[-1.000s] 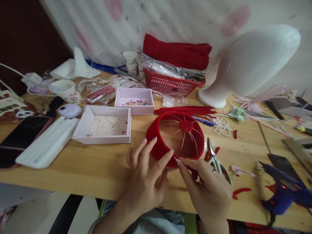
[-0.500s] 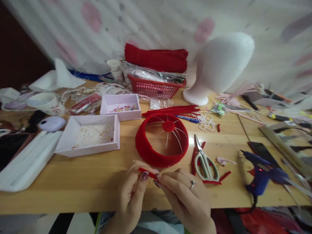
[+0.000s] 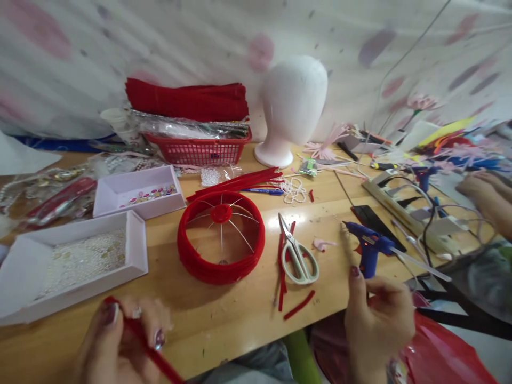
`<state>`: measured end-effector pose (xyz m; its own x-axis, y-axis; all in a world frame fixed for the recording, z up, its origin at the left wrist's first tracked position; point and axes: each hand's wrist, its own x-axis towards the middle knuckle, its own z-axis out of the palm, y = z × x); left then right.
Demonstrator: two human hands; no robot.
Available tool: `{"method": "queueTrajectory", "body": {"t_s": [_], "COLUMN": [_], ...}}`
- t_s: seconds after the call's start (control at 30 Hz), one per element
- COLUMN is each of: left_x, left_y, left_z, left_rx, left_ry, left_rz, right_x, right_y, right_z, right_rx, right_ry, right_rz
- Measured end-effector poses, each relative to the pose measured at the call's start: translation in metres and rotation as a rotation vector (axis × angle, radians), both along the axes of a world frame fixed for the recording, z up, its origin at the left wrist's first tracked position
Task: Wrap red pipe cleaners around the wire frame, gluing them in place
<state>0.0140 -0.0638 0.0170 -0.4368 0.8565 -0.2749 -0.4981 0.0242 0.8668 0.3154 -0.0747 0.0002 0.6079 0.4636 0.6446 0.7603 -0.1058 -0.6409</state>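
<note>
At the front left, my left hand [image 3: 124, 341] grips a red chenille stem [image 3: 152, 354], pinched under the thumb and trailing down to the right. My right hand [image 3: 378, 322] is at the blue hot glue gun [image 3: 368, 245], thumb and fingers apart around the lower handle; contact is unclear. The gun rests on the table, a clear glue stick sticking out its back. Between my hands sits a round red-wrapped frame [image 3: 222, 272] with wire spokes and a red hub. Scissors [image 3: 298, 256] lie right of it, beside cut red stems [image 3: 299, 305].
White boxes of beads [image 3: 138, 266] and gems [image 3: 176, 186] stand left. A red basket [image 3: 196, 152], white foam head [image 3: 294, 106] and red stems [image 3: 240, 182] are behind. A power strip [image 3: 400, 213], phone [image 3: 378, 226] and cables lie right, near another person's hand [image 3: 484, 194].
My hands have come apart. The left moved left with the red stem; the right moved over to the glue gun. The view has swung right, bringing another person's hand into sight.
</note>
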Motion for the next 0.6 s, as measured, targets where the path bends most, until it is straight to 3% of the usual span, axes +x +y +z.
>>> {"method": "queueTrajectory", "body": {"t_s": [0.03,0.1,0.27,0.4,0.6], "left_x": [-0.005,-0.01,-0.008,-0.01,-0.007], "left_y": [0.003,0.007,0.011,0.007,0.003], "left_z": [-0.005,-0.018,-0.047,-0.057,-0.05], "left_rx": [-0.014,-0.065,-0.112,-0.074,-0.064], "left_ry": [0.048,0.126,0.288,0.411,0.433], "left_rz": [-0.001,-0.051,-0.251,-0.257,-0.305], "right_x": [0.019,0.052,0.097,0.095,0.046], "right_y": [0.002,0.009,0.043,0.057,0.032], "right_z": [-0.005,-0.011,-0.016,-0.007,0.031], "right_rx": [-0.093,-0.279,-0.438,-0.427,-0.136], "right_ry": [0.033,-0.021,-0.013,0.092,0.212], "right_rz": [-0.143,-0.255,-0.202,-0.148,-0.083]}}
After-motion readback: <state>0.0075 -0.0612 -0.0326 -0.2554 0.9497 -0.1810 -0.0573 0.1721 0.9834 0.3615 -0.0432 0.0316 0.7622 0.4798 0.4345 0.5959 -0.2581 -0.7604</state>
